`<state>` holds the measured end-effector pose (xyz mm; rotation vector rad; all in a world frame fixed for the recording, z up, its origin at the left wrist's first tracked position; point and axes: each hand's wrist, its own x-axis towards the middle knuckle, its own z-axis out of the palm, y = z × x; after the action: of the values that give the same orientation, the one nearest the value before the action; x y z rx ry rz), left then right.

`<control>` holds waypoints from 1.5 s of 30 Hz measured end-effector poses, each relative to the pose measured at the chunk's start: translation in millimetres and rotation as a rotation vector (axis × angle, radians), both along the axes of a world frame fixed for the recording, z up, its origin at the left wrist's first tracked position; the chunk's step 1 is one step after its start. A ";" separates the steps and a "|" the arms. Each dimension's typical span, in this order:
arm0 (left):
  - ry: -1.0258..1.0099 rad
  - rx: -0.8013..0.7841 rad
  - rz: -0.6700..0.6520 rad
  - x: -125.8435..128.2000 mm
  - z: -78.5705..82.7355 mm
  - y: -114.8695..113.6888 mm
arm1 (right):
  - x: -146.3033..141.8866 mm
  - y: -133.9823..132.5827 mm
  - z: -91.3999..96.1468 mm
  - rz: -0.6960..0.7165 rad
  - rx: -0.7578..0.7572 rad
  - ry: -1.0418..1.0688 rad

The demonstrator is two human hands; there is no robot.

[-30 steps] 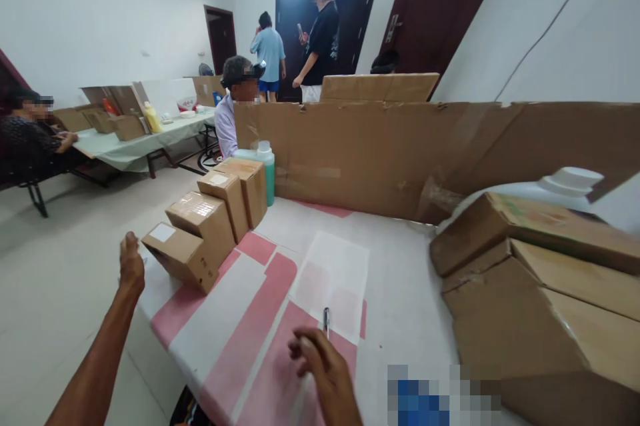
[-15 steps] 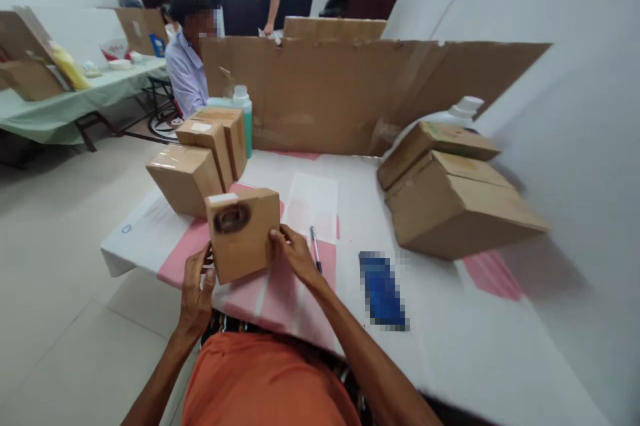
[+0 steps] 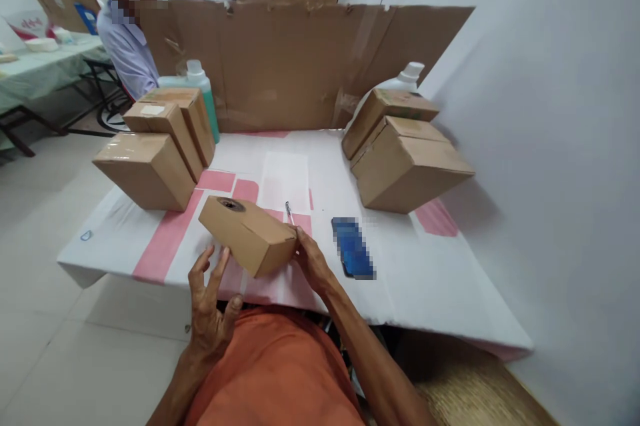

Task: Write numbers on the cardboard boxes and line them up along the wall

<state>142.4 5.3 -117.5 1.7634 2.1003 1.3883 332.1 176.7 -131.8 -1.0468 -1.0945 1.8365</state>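
A small cardboard box (image 3: 247, 233) with a dark ring mark on its upper face is tilted above the near edge of the table (image 3: 440, 286). My right hand (image 3: 311, 261) grips its right end. My left hand (image 3: 210, 303) has spread fingers, and its fingertips touch the box's lower left edge. A pen (image 3: 289, 211) lies on a white sheet just behind the box.
Three small boxes (image 3: 150, 146) and a green bottle (image 3: 200, 89) stand at the left. Two bigger boxes (image 3: 405, 156) and a white bottle (image 3: 406, 76) stand at the right. A cardboard screen (image 3: 300, 59) backs the table. A blue phone (image 3: 353, 247) lies near my right hand. A seated person (image 3: 127, 46) is behind.
My hands took the nearest small box from the row at the left and brought it in front of me. It has since tipped flatter, and my left hand has opened beneath it.
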 end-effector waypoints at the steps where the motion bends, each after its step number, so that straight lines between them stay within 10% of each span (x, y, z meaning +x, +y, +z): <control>1: 0.046 0.025 -0.017 3.3 4.8 0.1 | 1.3 -1.2 -1.8 -0.004 -0.025 0.000; 10: 0.256 0.110 -0.046 -16.2 63.3 50.2 | 13.9 -18.8 14.5 0.166 -0.166 0.131; 17: 0.184 0.039 0.008 -41.6 93.9 81.7 | 16.5 -18.0 39.3 0.145 0.023 0.149; 24: -0.265 -0.259 0.065 -55.6 69.8 86.1 | 30.1 -4.3 74.0 0.158 0.296 -0.046; 33: -0.517 -0.276 0.080 -50.2 53.4 69.4 | 15.2 -9.8 71.5 0.113 0.383 -0.288; 39: -0.902 -0.116 0.121 -67.9 54.4 57.3 | 5.3 -31.8 96.3 0.146 1.132 -0.454; 45: -1.274 -0.516 -0.067 -72.8 30.7 38.7 | -0.3 -75.0 97.8 0.194 1.853 -0.724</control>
<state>69.6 44.0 -86.8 0.4462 1.3976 1.2216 331.7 101.7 -34.0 -0.2992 -2.4468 -0.1031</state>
